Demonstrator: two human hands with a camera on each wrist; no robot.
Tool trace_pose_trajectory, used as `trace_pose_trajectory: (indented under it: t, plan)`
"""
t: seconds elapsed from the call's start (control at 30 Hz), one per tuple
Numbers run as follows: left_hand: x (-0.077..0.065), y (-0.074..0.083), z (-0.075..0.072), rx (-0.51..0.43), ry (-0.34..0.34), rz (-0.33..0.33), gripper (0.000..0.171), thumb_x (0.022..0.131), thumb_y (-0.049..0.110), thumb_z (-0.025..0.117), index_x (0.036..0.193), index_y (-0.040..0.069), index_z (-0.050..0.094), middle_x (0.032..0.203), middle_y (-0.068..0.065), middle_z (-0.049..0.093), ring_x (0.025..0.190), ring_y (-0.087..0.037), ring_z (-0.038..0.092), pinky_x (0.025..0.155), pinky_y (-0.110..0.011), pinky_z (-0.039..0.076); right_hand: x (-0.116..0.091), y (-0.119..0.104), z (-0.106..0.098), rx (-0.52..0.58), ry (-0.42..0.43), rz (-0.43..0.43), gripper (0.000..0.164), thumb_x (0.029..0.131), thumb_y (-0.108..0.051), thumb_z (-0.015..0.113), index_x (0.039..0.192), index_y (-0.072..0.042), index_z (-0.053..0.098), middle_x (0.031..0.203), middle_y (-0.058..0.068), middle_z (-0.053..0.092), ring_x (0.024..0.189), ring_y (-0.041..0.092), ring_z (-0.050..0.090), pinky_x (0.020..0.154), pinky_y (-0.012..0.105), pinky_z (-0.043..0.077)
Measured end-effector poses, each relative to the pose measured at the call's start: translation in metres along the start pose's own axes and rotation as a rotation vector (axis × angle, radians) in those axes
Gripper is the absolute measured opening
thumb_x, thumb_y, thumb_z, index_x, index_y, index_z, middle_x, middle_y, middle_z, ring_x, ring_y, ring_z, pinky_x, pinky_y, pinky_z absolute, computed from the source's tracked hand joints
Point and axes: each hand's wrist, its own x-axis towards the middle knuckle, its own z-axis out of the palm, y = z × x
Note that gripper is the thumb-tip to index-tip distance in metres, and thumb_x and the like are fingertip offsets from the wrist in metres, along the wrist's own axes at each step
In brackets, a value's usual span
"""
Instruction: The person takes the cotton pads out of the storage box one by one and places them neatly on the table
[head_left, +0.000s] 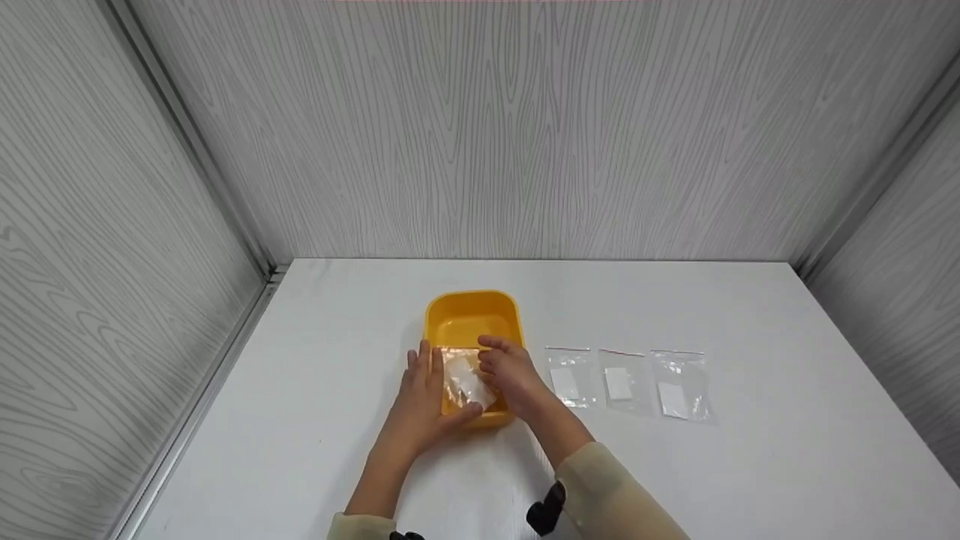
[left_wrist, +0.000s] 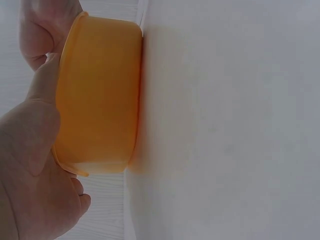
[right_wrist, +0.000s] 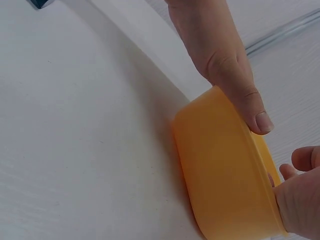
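A yellow plastic container stands in the middle of the white table. Inside its near half lies a clear zip bag with something white in it. My left hand rests along the container's left and near sides. Its fingers are stretched out and its thumb reaches over the near rim, as the right wrist view also shows. Over the right rim reaches my right hand, loosely bent fingers spread apart beside the bag. The palm side of that hand is hidden in the head view.
To the right of the container, three clear zip bags lie in a row: a near one, a middle one and a far-right one. Each holds a white rectangular piece. Grey wood-grain panels enclose the table's back and sides.
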Motion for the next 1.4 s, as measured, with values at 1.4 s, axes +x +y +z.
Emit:
trace_pose_trajectory:
  t: [1.4]
  plan:
    - [-0.0027,0.0011,-0.0025,0.024,0.02,0.039,0.115,0.082,0.074,0.06,0.159,0.003,0.012,0.168,-0.014,-0.006,0.153,-0.04,-0.002,0.121,-0.055,0.02,0.0022,0.0053,0.0088,-0.138,-0.019,0.137,0.06,0.091,-0.02,0.07,0.145,-0.015,0.044,0.101,0.01,0.059,0.076,0.021,0.054,0.07,0.032,0.056]
